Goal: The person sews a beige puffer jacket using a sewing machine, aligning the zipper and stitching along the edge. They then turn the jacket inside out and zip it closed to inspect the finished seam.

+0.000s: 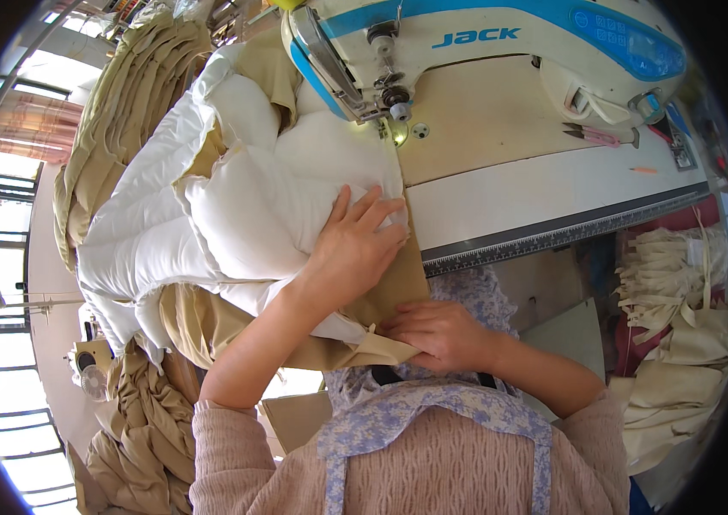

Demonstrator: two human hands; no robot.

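Note:
A padded garment piece with white quilted filling (252,202) and tan fabric (394,292) lies under the sewing machine (467,39) and hangs over the table's front edge. My left hand (357,249) rests on the white filling near its right edge, fingers spread and pressing down. Closer to my body, my right hand (445,335) pinches the tan fabric's edge; its fingertips are partly hidden by the cloth. The fabric's far end runs up to the lit needle area (396,130).
Pink-handled snips (600,136) and a small orange stick (643,170) lie right of the needle. A ruler strip (570,227) lines the table's front edge. Tan pieces hang at the far left (123,112); more cloth is heaped lower left (141,438). Pale fabric bundles (673,343) sit at right.

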